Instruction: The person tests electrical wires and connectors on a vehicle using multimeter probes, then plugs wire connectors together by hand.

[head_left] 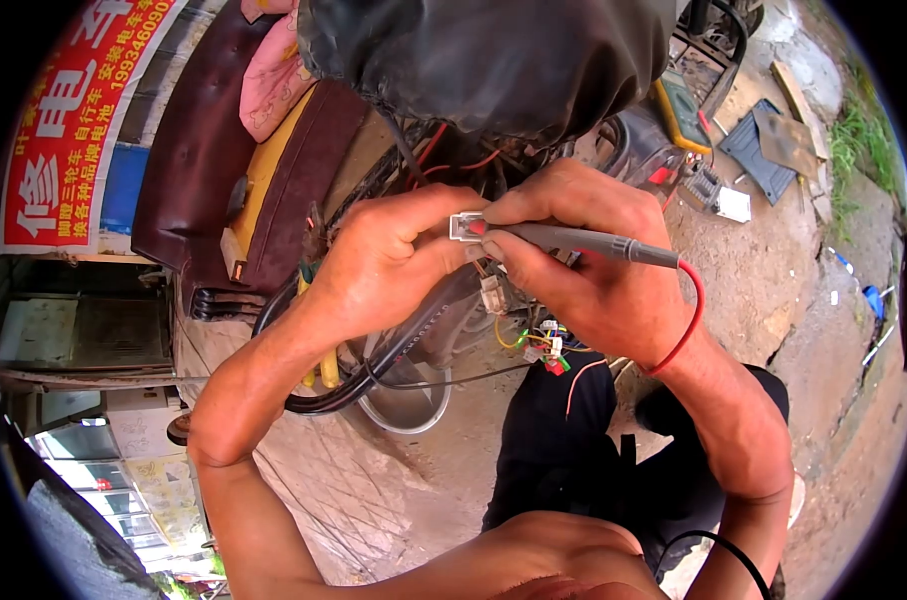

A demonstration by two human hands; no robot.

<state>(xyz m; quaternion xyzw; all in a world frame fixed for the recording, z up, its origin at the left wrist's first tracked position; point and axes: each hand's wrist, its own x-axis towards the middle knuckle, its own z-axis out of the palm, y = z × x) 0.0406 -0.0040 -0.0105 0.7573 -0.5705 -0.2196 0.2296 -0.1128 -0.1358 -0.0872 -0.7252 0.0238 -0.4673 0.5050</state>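
Note:
Near the middle of the view, my left hand point(379, 255) pinches a small clear connector point(466, 227) between thumb and fingertips. My right hand point(599, 245) holds a dark grey probe point(584, 241) with a red lead point(696, 310) running from its back end. The probe's front end is at the connector, and its tip is hidden there by my fingers. Below my hands hang a whitish connector point(493, 294) and a bundle of coloured wires with small plugs point(549, 348).
A black-covered seat point(494, 60) sits directly above my hands. At the upper right are a yellow-edged multimeter point(682, 112) and a dark tray point(762, 150). A maroon sofa point(199, 140) stands at the left. A black tyre point(349, 395) curves below my left hand.

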